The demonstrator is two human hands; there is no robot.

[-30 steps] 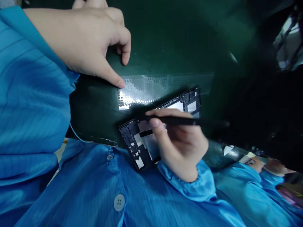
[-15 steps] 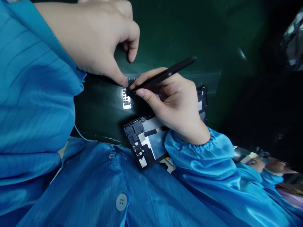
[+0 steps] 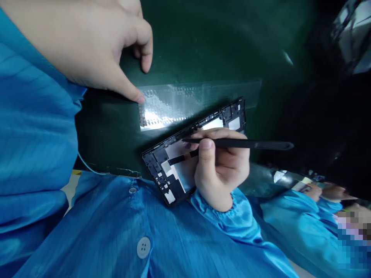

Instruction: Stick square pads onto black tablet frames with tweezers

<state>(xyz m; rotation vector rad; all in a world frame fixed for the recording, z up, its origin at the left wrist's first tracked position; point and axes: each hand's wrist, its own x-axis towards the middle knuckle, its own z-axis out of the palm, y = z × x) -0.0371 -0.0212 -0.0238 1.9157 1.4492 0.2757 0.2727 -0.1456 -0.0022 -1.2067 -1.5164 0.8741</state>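
My right hand (image 3: 222, 170) grips a pair of black tweezers (image 3: 252, 144) between thumb and fingers. Their pointed tip is over the inside of a black phone frame (image 3: 158, 156), near its long upper edge; whether it touches, or holds any small piece, I cannot tell. The frame shows white pads, small parts and a dark flex strip, partly covered by my right hand. My left hand (image 3: 101, 46) is open, its thumb tip pressing the left end of a clear film strip (image 3: 185, 98) with rows of small shiny marks. Its other fingers are bent and apart from the thumb.
The film lies on a dark green work mat (image 3: 220, 50), partly behind the phone frame. A thin light-blue cord (image 3: 88, 162) runs by my left sleeve. At right, a co-worker's blue sleeve (image 3: 295, 216) and hands show, and a clear plastic bag (image 3: 353, 34) lies above.
My right hand has moved with the tweezers from the film's left end down over the phone frame, and the tweezers have turned to nearly level. My left thumb stays on the film.
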